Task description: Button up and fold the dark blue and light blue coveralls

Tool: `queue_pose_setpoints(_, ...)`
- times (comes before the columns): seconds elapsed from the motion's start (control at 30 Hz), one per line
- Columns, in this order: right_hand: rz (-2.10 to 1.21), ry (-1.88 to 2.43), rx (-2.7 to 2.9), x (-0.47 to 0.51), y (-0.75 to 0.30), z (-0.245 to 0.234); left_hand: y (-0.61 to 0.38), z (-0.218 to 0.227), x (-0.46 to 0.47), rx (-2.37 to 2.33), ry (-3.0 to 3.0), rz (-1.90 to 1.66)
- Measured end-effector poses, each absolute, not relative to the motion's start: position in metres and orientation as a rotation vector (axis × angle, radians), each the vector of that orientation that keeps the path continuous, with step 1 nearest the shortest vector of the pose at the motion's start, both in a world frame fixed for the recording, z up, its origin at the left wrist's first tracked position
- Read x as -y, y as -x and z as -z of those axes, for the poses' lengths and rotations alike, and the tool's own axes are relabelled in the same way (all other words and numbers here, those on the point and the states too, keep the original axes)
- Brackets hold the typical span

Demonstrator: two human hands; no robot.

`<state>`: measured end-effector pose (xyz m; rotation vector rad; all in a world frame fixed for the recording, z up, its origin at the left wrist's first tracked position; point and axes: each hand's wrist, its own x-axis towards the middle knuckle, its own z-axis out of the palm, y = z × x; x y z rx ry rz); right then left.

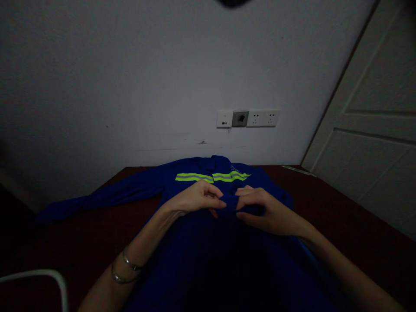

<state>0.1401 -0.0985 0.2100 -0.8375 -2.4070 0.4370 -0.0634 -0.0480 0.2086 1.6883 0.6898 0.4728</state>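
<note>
A dark blue work jacket [201,251] with yellow-green reflective stripes [211,177] across the chest lies spread front-up on a dark brown table [341,203]. One sleeve stretches out to the left. My left hand [196,198] and my right hand [263,210] meet over the jacket's front, below the stripes. Both pinch a small fold of the blue cloth between fingers and thumb. Two thin bangles sit on my left wrist [128,268].
A white wall rises behind the table, with a row of sockets and a switch [248,118]. A pale panelled door [373,130] stands at the right. A white curved chair edge [48,277] shows at the lower left.
</note>
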Motion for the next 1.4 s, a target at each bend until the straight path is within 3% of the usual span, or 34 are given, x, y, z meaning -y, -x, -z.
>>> queue_pose_setpoints(0.37, -0.414, 0.955, 2.209, 0.095, -0.136, -0.197, 0.055, -0.214, 0.056, -0.811, -1.824, -0.665)
queue_pose_setpoints(0.77, -0.407, 0.763, 2.375, 0.109, -0.141, -0.221, 0.055, -0.215, 0.067, -0.593, -1.295, -0.455)
queue_pose_setpoints(1.4, -0.404, 0.828, 2.328, 0.101, -0.142, -0.215, 0.060, -0.223, 0.069, -0.635, -1.374, -0.609)
